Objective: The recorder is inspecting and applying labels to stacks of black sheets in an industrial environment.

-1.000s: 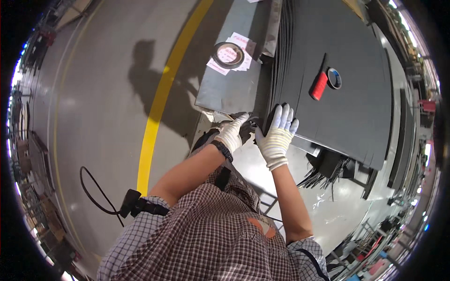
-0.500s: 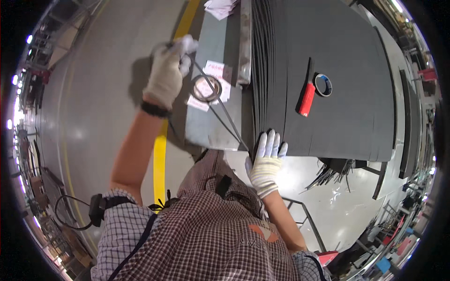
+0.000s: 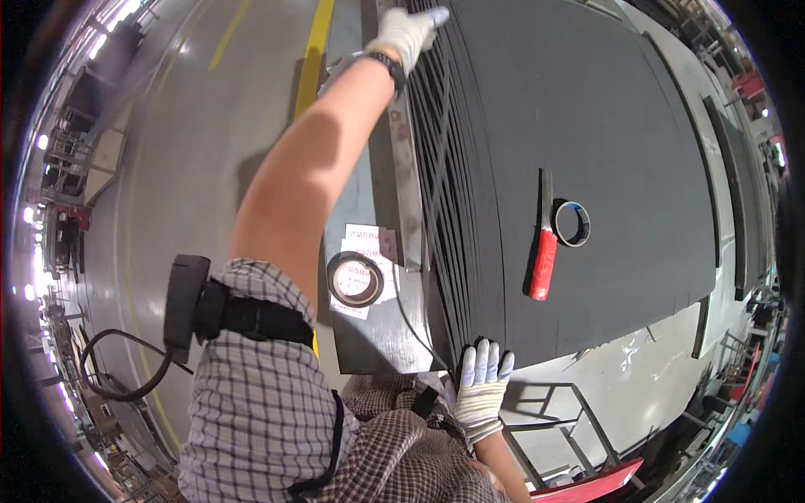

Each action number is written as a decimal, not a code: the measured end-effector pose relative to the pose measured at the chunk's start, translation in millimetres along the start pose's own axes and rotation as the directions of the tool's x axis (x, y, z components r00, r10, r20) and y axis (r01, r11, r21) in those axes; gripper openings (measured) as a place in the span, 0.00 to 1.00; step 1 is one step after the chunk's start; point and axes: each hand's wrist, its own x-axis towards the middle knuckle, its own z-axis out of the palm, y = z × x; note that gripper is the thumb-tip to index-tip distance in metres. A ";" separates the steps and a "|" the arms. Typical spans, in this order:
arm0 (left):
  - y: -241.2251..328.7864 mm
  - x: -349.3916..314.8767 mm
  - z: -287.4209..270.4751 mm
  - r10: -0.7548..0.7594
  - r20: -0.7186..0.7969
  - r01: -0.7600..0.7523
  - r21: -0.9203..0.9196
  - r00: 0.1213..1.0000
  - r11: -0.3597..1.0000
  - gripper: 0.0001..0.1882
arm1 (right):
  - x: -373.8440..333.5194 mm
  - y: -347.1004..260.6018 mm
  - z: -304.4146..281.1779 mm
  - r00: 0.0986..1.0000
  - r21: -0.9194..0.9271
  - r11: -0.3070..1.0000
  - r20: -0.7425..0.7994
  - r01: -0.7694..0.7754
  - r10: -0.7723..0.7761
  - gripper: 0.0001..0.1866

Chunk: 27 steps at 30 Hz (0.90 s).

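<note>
My left hand [image 3: 408, 38], in a white glove, reaches to the far part of a bundle of thin black strips [image 3: 444, 193]. Its fingers are bent round a black strip [image 3: 442, 126] slanting over the bundle, though the grip is partly hidden. My right hand [image 3: 482, 394], in a striped glove with pale fingertips, lies flat with fingers stretched on the near edge of a black sheet [image 3: 604, 151], beside the strip ends. A red-handled knife [image 3: 543, 260] and a roll of tape [image 3: 572, 224] rest on the sheet.
A dark tape roll [image 3: 355, 279] sits on printed white labels [image 3: 369, 238] on the grey bench [image 3: 377, 352] at left. A metal bar [image 3: 408, 184] runs beside the strips. A metal frame stand [image 3: 579, 419] with a red panel is at lower right.
My left hand has swung far forward and right, from over the aisle to the strips' far part. My right hand stays on the sheet's near edge. The view has shifted.
</note>
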 end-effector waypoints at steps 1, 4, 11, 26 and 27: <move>-18.0 4.0 9.1 -0.062 -0.054 0.066 0.063 0.997 0.996 0.33 | 0.6 -0.9 -1.5 1.000 0.003 1.000 0.005 -0.004 0.004 0.41; -11.1 -92.0 18.4 0.240 -0.052 -0.190 0.462 0.969 0.866 0.41 | 0.4 4.4 -9.5 0.995 -0.023 0.995 0.021 -0.096 0.097 0.40; -101.6 -254.4 -47.9 -0.010 0.013 0.008 0.184 1.000 0.983 0.33 | 4.1 2.5 -7.0 1.000 -0.004 1.000 -0.014 -0.005 0.005 0.45; -90.2 -512.7 -49.1 -0.070 0.216 0.081 -0.045 0.974 0.996 0.29 | -40.5 -3.9 -43.4 0.948 0.319 0.934 -0.212 -0.162 0.237 0.35; -107.2 -550.4 -46.6 -0.094 0.195 0.107 -0.059 0.976 0.993 0.28 | -55.8 1.4 -41.0 0.920 0.346 0.910 -0.227 -0.231 0.320 0.32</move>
